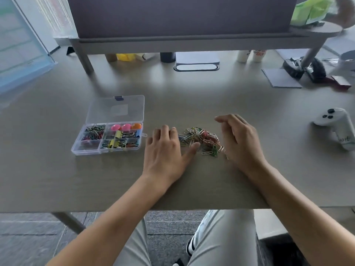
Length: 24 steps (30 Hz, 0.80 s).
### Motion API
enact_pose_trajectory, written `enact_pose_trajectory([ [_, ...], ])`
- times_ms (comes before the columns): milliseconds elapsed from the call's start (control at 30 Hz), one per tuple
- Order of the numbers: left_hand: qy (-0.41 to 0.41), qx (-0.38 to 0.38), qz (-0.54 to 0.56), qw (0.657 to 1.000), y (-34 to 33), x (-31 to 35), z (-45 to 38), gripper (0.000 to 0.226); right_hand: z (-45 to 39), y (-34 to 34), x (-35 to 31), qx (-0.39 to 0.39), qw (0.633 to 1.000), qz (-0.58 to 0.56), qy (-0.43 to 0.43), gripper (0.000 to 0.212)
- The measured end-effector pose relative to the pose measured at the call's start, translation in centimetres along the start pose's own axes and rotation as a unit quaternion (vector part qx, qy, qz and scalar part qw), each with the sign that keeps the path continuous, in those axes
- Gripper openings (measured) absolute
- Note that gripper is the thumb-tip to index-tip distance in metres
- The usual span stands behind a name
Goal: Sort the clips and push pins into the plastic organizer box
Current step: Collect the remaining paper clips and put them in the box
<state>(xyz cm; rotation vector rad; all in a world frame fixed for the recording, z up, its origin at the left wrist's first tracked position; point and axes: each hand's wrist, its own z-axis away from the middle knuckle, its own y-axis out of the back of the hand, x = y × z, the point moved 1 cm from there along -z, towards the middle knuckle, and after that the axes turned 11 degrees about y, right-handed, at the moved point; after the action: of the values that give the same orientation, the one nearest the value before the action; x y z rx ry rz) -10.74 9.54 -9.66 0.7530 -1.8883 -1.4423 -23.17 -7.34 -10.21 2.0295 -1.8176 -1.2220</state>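
Coloured paper clips (201, 141) (heaped) — between both hands.

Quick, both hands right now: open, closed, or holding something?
Left hand: open, fingers flat beside the paper clip pile.
Right hand: open, fingers loosely curled, holding nothing visible.

light level: I read it as even, soft daylight, medium bright, nothing blown out on the matte grey-beige desk top (192, 96).
source: seems to come from far side & left, where the pale blue translucent panel (21, 54) glows.
glare: broad soft sheen on the desk below the grey raised shelf (192, 42); faint shine on the clear plastic organizer box lid (117, 109).
shadows: weak, diffuse; short soft ones under both my hands, dark band under the shelf.
blur: left hand (165, 150) fairly crisp, right hand (240, 139) fingertips smeared; heap of multicoloured wire paper clips (203, 140) a bit soft.
edges: wide-angle bend, corners stretched & mushy; green crumpled bag (311, 10) out of focus.
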Motion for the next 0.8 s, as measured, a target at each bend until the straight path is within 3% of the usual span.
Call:
enact_pose_trajectory([
  [167, -0.012, -0.006, -0.004, 1.0, -1.0, 3.1, -1.9, 0.096, 1.8, 1.7, 2.2, 0.025, 0.993, 0.007, -0.116, 0.022],
  [300, -0.041, -0.004, -0.025, 0.999, -1.2, 5.0, -2.6, 0.094, 1.6, 1.8, 2.4, 0.05, 0.986, -0.013, -0.162, 0.022],
  [600, -0.222, 0.035, 0.001, 0.974, -1.7, 6.9, -4.8, 0.037, 1.4, 1.6, 2.1, 0.039, 0.983, 0.001, -0.181, 0.016],
  [800, -0.254, 0.045, 0.022, 0.966, -1.6, 7.5, -5.7, 0.032, 1.3, 1.7, 2.1, 0.044, 0.981, 0.007, -0.189, 0.014],
])
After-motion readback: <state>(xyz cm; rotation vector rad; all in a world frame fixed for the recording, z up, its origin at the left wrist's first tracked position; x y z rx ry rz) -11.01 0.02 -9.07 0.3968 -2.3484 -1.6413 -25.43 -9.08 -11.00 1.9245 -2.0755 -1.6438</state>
